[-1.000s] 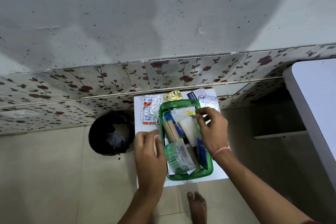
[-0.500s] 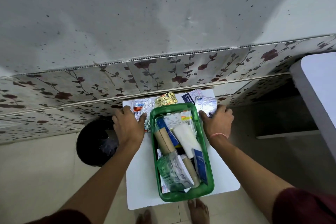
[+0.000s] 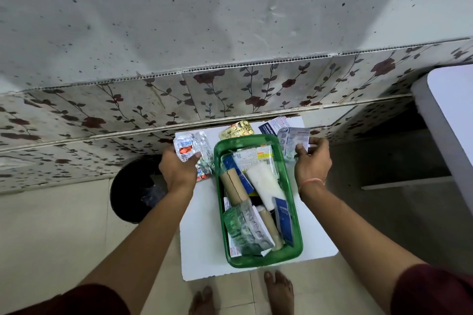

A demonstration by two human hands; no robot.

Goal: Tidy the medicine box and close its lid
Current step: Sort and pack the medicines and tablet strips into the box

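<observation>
A green medicine box [image 3: 294, 202] sits open on a small white table [image 3: 199, 233], filled with brown rolls, a white gauze pad, blue cartons and plastic packets. Left of the box, my left hand [image 3: 179, 169] grips a bunch of silver and red blister strips [image 3: 190, 147]. To the box's right, my right hand [image 3: 312, 161] holds a clear pack of pill strips [image 3: 291, 140] lifted just above the box's far right corner. A gold blister strip [image 3: 239, 129] and a blue and white carton [image 3: 271, 125] lie behind the box. No lid is visible.
A black bin [image 3: 133, 186] stands on the floor left of the table. The floral tiled wall [image 3: 230, 89] runs right behind the table. A white table edge [image 3: 448, 120] juts in at the right. My bare feet [image 3: 277, 291] are below the table's near edge.
Both hands moved from the box out to the table's far corners, then closed on the loose strips. The right hand has lifted its pack; the left has gathered the red and silver strips.
</observation>
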